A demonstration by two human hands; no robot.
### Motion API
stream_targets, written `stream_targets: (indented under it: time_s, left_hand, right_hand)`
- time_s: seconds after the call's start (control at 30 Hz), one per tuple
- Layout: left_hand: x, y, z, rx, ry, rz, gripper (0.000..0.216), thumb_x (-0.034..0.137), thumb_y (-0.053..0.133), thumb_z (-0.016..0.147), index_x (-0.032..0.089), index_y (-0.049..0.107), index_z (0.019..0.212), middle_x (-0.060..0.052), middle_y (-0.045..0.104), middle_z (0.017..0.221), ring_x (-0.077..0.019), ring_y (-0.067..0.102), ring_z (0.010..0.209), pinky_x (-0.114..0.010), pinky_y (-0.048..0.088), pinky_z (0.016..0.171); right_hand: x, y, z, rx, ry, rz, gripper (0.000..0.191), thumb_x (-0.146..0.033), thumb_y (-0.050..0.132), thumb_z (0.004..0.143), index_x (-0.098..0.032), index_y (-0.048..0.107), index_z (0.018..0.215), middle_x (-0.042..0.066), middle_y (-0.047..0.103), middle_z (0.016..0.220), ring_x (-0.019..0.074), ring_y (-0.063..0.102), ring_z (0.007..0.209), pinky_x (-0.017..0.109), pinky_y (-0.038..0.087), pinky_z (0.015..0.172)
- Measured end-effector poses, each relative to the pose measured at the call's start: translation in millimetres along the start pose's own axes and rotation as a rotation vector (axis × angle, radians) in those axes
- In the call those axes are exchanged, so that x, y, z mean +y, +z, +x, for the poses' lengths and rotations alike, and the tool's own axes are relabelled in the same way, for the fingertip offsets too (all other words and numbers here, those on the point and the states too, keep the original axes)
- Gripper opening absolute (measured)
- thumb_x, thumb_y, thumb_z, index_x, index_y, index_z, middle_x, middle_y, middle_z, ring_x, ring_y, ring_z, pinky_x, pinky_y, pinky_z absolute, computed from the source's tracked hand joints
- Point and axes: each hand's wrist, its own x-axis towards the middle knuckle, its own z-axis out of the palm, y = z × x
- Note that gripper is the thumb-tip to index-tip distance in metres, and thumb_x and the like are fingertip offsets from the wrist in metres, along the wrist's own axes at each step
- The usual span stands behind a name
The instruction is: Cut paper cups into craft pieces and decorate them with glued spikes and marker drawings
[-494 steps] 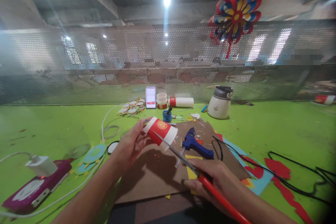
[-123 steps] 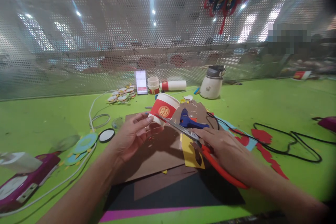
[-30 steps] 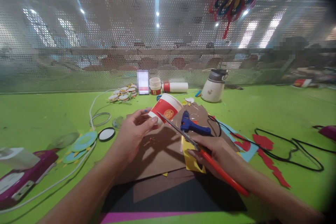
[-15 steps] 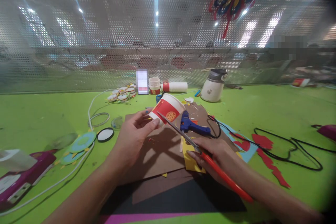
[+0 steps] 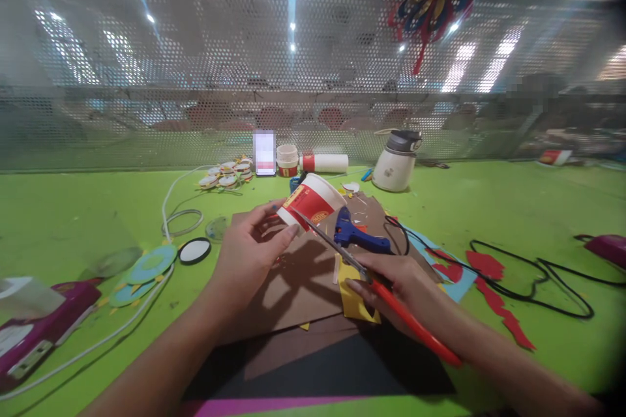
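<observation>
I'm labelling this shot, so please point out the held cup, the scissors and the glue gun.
Held cup (image 5: 313, 199): head view, on its red band.
Scissors (image 5: 386, 296): head view, red handle.
Glue gun (image 5: 362, 239): head view, blue handle.

Free green tabletop (image 5: 489, 202) between bottle (image 5: 392, 168) and black cord (image 5: 489, 279), but blue glue gun (image 5: 359, 236) just beyond the right hand (image 5: 402, 275)

Your bare left forearm (image 5: 169, 342) and right forearm (image 5: 493, 339) angle inward from the lower corners. Your left hand (image 5: 252, 254) curls in a grip, thumb (image 5: 285, 240) toward you; your right hand (image 5: 403, 277), apart from it, is curled closed, its back upward.
</observation>
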Motion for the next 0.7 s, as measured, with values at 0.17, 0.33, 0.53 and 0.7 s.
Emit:
stream_targets:
  time_s: [0.17,0.33,0.53,0.7]
  left_hand:
    - [2.2,1.2,-3.4,0.011,0.0,0.018,0.048,0.03,0.08,0.076,0.012,0.068,0.118,-0.009,0.078,0.107,-0.0209,0.072,0.095,-0.028,0.055,0.083]
    - [-1.3,-1.3,-1.1,-0.004,-0.058,-0.134,0.046,0.031,0.084,0.073,0.017,0.07,0.115,-0.008,0.078,0.108,-0.0213,0.071,0.098,-0.028,0.054,0.084]
    - [-4.5,0.2,4.3,-0.06,-0.231,-0.451,0.04,0.03,0.084,0.074,0.014,0.07,0.108,-0.012,0.075,0.114,-0.0228,0.072,0.095,-0.036,0.057,0.087]
    - [-6.1,-3.7,5.9,-0.02,-0.174,-0.328,0.038,0.032,0.087,0.071,0.018,0.074,0.103,-0.005,0.079,0.099,-0.0159,0.071,0.083,-0.028,0.056,0.081]
  right_hand:
    - [0.0,1.9,-2.4,0.07,-0.053,-0.056,0.022,-0.031,0.052,0.098,-0.018,0.067,0.089,-0.001,0.062,0.071,0.0128,0.052,0.063,0.023,0.041,0.063]
    - [-0.2,1.5,-3.6,0.09,-0.074,-0.082,0.021,-0.029,0.052,0.098,-0.018,0.067,0.091,-0.002,0.06,0.068,0.0124,0.049,0.059,0.023,0.04,0.06]
    - [4.7,3.8,-4.9,0.055,-0.021,-0.019,0.019,-0.026,0.052,0.097,-0.019,0.068,0.091,0.0,0.066,0.078,0.0155,0.058,0.069,0.025,0.044,0.066]
    - [2.0,-2.0,-1.8,-0.024,-0.012,-0.006,0.021,-0.017,0.051,0.093,-0.02,0.07,0.102,0.0,0.068,0.082,0.0157,0.059,0.071,0.024,0.045,0.069]
